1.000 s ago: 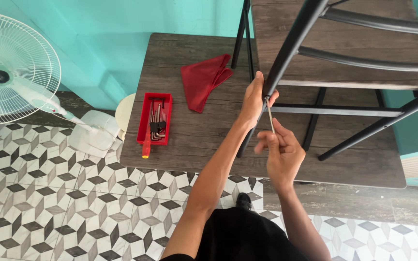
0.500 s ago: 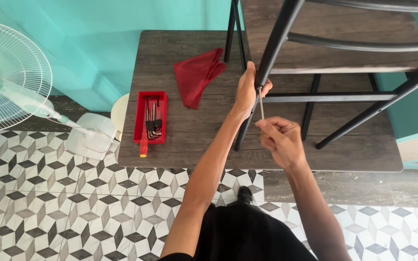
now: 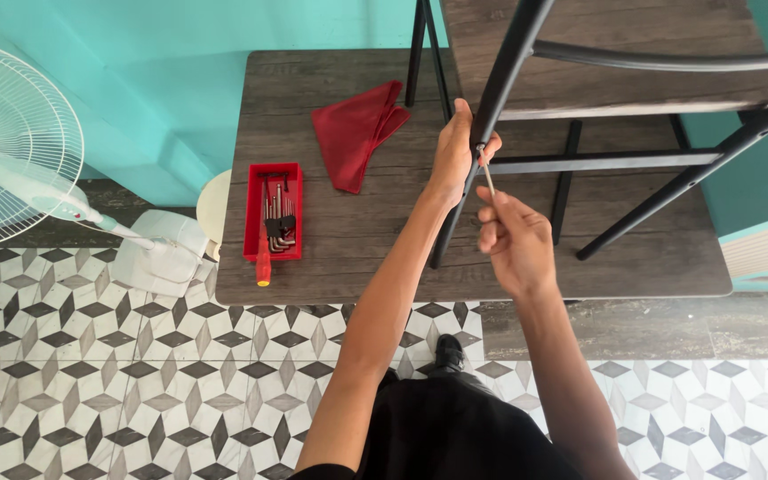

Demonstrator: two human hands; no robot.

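Head view, looking down: the left hand (image 3: 452, 153) is wrapped around a black metal chair leg (image 3: 482, 142), fingers closed on the tube where it slants down toward the table. Just beside it, a little lower and to the right, the right hand (image 3: 516, 242) pinches a thin hex key (image 3: 486, 174) between its fingertips — the key points up from the hand, and its tip meets the leg right at the left thumb. The chair (image 3: 615, 53) stands on the dark wooden table (image 3: 357, 240), its seat near the far edge, black rungs and legs crossing to the right of both hands. To the left the tabletop is freer: a red cloth (image 3: 357, 129) lies well apart from the hands, and a red tray of tools (image 3: 272, 213) sits close to the table's near left edge. A white fan (image 3: 11, 151) stands on the patterned floor beyond that edge.
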